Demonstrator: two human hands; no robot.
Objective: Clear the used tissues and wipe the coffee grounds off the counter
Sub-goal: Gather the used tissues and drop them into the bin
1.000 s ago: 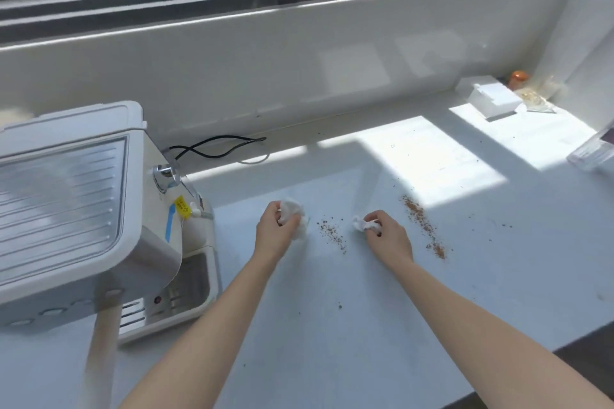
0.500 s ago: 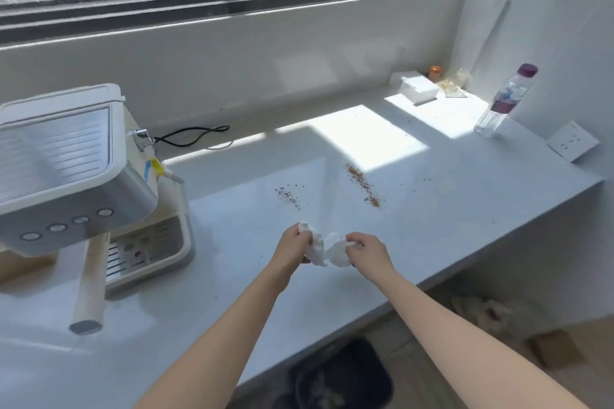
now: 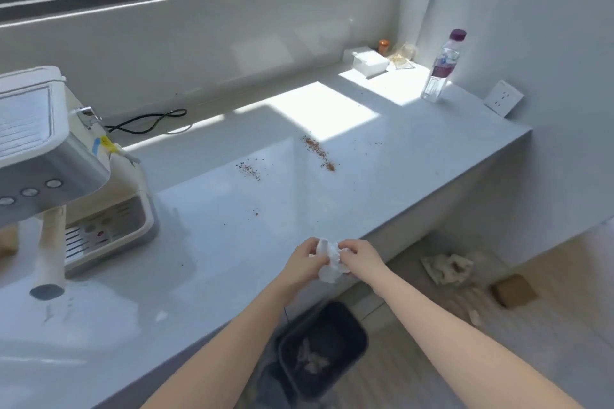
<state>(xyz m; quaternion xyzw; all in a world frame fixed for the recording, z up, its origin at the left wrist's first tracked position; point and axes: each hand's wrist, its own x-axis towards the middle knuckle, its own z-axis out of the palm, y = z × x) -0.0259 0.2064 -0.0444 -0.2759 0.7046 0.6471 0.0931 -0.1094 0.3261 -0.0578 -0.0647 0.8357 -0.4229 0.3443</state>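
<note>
White crumpled tissues sit bunched between both hands at the counter's front edge. Brown coffee grounds lie in two streaks mid-counter, with scattered specks around them.

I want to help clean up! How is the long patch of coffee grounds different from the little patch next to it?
The long patch is a thin diagonal streak; the little patch is a short, loose sprinkle. The long patch looks denser and more orange-brown, starting at the sunlit square's edge; the little patch looks sparser, in shade, nearer the coffee machine. Both lie unwiped on the counter.
</note>
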